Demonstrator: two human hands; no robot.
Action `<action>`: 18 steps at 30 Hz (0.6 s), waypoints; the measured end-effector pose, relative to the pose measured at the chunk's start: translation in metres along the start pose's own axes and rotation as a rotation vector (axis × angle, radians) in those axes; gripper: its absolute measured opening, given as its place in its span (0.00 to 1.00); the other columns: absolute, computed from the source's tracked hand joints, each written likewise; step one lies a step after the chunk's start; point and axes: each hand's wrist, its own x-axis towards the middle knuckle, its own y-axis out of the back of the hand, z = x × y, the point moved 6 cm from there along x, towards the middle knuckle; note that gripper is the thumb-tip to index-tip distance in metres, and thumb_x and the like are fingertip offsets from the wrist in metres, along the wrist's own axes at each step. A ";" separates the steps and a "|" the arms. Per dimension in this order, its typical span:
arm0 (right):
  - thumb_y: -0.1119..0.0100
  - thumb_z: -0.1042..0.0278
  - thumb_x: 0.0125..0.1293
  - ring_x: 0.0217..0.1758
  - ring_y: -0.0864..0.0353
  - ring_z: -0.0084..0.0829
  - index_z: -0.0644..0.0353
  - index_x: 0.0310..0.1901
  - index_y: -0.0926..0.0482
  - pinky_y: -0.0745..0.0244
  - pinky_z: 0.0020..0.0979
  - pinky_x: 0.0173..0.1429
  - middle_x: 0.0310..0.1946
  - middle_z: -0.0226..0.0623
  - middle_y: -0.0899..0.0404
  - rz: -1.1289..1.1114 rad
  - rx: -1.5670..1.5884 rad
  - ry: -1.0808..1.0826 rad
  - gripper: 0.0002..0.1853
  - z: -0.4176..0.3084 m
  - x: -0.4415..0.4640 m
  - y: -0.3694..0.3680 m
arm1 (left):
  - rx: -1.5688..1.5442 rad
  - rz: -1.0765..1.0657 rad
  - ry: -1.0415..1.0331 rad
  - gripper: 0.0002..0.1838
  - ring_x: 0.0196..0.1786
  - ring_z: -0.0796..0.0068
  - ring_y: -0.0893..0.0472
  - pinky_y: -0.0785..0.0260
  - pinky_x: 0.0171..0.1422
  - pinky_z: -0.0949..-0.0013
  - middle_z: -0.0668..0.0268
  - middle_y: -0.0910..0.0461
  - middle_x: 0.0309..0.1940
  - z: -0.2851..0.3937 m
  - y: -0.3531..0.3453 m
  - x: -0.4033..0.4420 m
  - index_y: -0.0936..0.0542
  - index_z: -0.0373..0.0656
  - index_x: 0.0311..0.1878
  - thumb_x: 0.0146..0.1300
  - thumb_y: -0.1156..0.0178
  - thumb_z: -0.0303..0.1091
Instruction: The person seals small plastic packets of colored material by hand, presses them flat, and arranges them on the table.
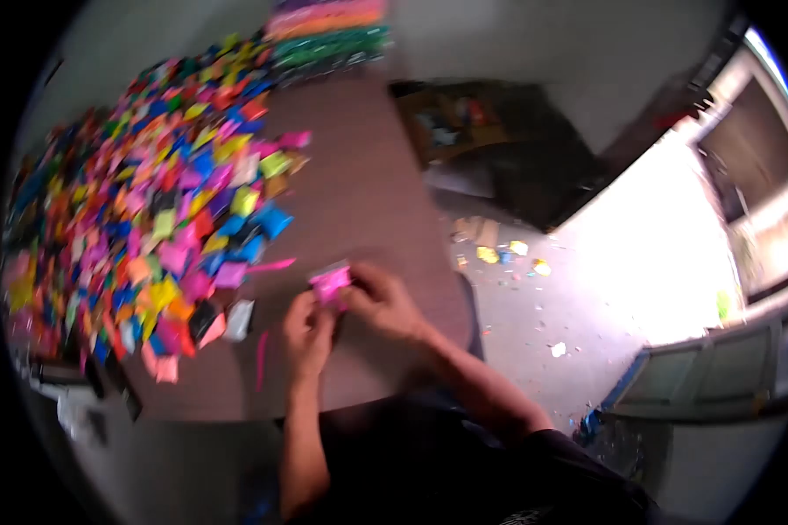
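Between my two hands is a small bright pink packet (331, 282) with a clear, shiny edge at its top. My left hand (308, 331) pinches its lower side, while my right hand (383, 302) grips it from the right. Motion blur hides the exact finger contact. Left of the hands, a thin pink strip (273, 266) lies on the brown table (350, 175), and a second pink strip (262, 360) lies nearer the front edge. A silvery-white packet (238, 320) sits at the near edge of a large heap of small, many-coloured packets (162, 223).
At the table's far end stands a stack of coloured packs (328, 35). A cardboard box (455, 122) is beyond the table's right side. Yellow scraps (487, 255) and other litter lie on the floor (534, 324). Bright light enters through a doorway at right.
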 end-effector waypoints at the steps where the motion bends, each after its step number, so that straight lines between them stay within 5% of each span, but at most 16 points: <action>1: 0.39 0.68 0.73 0.49 0.21 0.23 0.66 0.57 0.20 0.24 0.29 0.54 0.46 0.33 0.18 0.033 0.009 0.010 0.15 0.000 -0.001 0.000 | -0.002 -0.018 0.024 0.14 0.39 0.84 0.24 0.32 0.44 0.76 0.72 0.19 0.38 -0.008 0.003 0.001 0.18 0.39 0.53 0.73 0.36 0.38; 5: 0.39 0.71 0.72 0.46 0.22 0.21 0.65 0.54 0.20 0.25 0.30 0.51 0.40 0.31 0.19 0.048 0.075 0.035 0.13 0.013 0.000 -0.001 | 0.093 -0.065 0.058 0.19 0.40 0.80 0.27 0.35 0.44 0.72 0.72 0.24 0.35 0.026 -0.005 0.001 0.20 0.38 0.51 0.73 0.37 0.47; 10: 0.40 0.69 0.69 0.44 0.22 0.23 0.67 0.52 0.21 0.25 0.30 0.48 0.39 0.34 0.20 -0.001 0.175 0.049 0.14 -0.010 -0.008 0.002 | -0.021 0.013 -0.019 0.17 0.40 0.78 0.26 0.33 0.47 0.71 0.69 0.23 0.35 0.001 -0.001 0.000 0.20 0.36 0.50 0.76 0.41 0.43; 12: 0.39 0.68 0.69 0.43 0.23 0.23 0.67 0.52 0.21 0.25 0.31 0.47 0.38 0.34 0.20 0.004 0.079 0.056 0.14 -0.001 -0.006 -0.003 | 0.140 -0.041 0.135 0.14 0.42 0.78 0.25 0.32 0.49 0.71 0.68 0.22 0.37 0.013 0.000 -0.001 0.21 0.35 0.50 0.75 0.40 0.39; 13: 0.39 0.68 0.69 0.43 0.23 0.23 0.67 0.52 0.21 0.25 0.31 0.47 0.38 0.33 0.20 -0.010 -0.005 0.057 0.15 0.002 -0.004 -0.003 | -0.036 -0.061 0.108 0.13 0.43 0.78 0.24 0.32 0.50 0.72 0.67 0.21 0.39 -0.003 0.000 0.002 0.21 0.34 0.50 0.75 0.40 0.36; 18: 0.38 0.67 0.70 0.45 0.23 0.20 0.66 0.52 0.20 0.26 0.29 0.50 0.40 0.32 0.19 -0.035 0.091 0.063 0.14 0.008 -0.001 -0.002 | 0.006 -0.072 0.065 0.14 0.44 0.78 0.24 0.32 0.50 0.72 0.67 0.20 0.40 0.003 -0.002 0.002 0.21 0.34 0.51 0.77 0.41 0.37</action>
